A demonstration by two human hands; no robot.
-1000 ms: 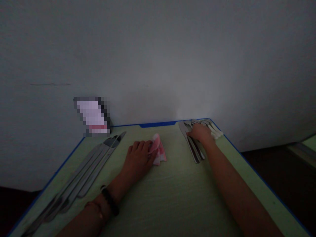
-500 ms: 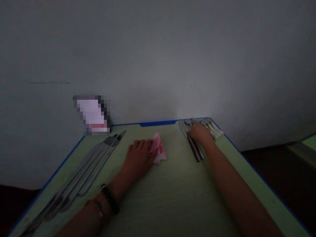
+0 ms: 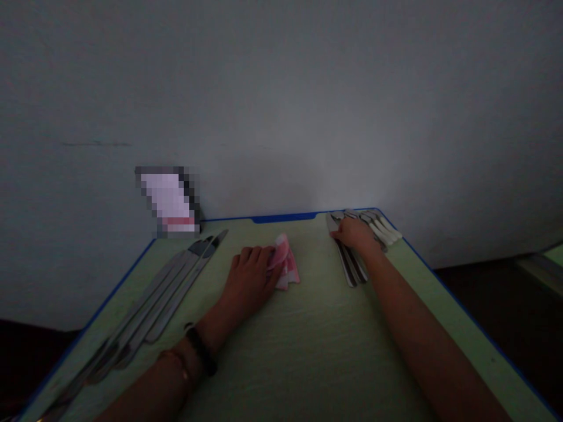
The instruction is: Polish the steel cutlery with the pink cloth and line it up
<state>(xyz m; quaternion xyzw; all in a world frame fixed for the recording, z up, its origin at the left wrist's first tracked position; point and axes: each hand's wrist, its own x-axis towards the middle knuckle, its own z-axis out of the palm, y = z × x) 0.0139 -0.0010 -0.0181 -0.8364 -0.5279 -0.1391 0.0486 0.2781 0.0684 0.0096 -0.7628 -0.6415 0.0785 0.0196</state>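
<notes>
My left hand (image 3: 253, 272) rests palm down near the middle of the table, its fingers bent over a folded pink and white cloth (image 3: 289, 266). The cloth's right side fans out past the thumb. At the back right, my right hand (image 3: 356, 235) is closed above a row of cutlery. Its fingertips touch the outermost table knife (image 3: 333, 223), whose handle points toward me. Beside that knife, more dark-looking handles (image 3: 358, 266) run under the hand. White-handled cutlery (image 3: 389, 231) lies to the right of it. The hand hides the middle of the row.
Several long metal knives or flat blades (image 3: 167, 299) lie slantwise along the table's left side. A blurred-out upright device (image 3: 169, 202) leans at the back left corner. The green table (image 3: 308, 351) has a blue rim and stands against a grey wall (image 3: 281, 105).
The view has shifted slightly. My right hand has moved a little to the left over the cutlery, and its fingertips now show against the outermost knife. My left hand stays on the cloth.
</notes>
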